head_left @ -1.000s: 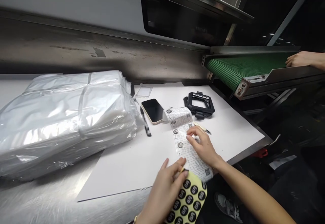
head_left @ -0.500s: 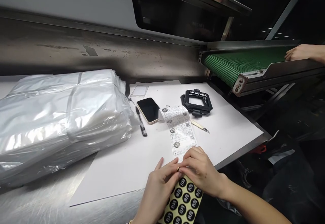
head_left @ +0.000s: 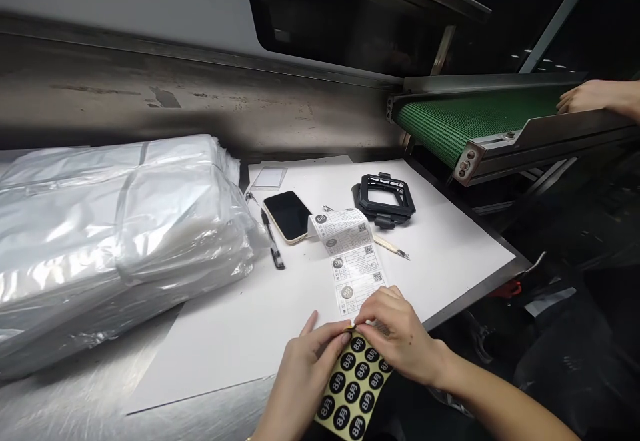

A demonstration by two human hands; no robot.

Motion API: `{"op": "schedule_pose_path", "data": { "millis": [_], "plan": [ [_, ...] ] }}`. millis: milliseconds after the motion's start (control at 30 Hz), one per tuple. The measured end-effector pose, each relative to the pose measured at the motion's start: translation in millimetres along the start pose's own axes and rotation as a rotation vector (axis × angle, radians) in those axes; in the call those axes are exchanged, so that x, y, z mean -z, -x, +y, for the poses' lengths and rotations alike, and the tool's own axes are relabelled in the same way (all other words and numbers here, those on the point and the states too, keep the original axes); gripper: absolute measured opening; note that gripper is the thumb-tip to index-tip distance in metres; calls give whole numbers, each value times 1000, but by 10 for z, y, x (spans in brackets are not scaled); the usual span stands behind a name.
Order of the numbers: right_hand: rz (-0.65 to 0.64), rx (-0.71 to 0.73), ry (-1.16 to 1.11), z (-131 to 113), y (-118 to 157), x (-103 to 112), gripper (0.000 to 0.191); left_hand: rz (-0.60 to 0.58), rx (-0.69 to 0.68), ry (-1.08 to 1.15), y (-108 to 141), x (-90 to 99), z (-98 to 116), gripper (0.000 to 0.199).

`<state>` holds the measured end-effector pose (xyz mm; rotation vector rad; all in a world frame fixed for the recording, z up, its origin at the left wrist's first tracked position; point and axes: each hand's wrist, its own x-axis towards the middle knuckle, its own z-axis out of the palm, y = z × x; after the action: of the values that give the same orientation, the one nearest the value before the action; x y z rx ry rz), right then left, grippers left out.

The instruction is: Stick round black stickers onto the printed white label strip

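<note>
Below the grip, the yellow sticker sheet (head_left: 352, 391) is being pinched at its top edge by the left hand (head_left: 311, 363), while the right hand's (head_left: 397, 329) thumb and forefinger are being pressed together there (the label strip (head_left: 356, 262) being partly covered just beyond).

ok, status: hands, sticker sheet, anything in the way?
Left hand pinching sticker sheet near its top edge; right hand at same edge. Label strip just beyond, partly hidden by right hand. No obstruction seen.

Yel sticker sheet (head_left: 354, 382) w/ blk dots, wht label strip (head_left: 354, 266), grn belt (head_left: 465, 119)
</note>
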<state>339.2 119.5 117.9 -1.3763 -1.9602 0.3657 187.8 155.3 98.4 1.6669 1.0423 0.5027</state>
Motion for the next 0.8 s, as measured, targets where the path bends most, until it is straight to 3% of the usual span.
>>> {"op": "schedule_pose_path", "data": {
  "millis": [233,500,667,800],
  "plan": [
    [80,162,207,-45,69,-45,9,21,-6,-10,9,7,-50,27],
    [-59,15,50,-69,42,34,10,-13,-64,-34,20,21,-55,27],
    [-118,11,75,-91,-15,57,3,-18,-55,-39,13,19,-37,28],
    [17,136,319,-95,-34,44,10,-13,27,-46,10,15,-16,28]
  ]
}}
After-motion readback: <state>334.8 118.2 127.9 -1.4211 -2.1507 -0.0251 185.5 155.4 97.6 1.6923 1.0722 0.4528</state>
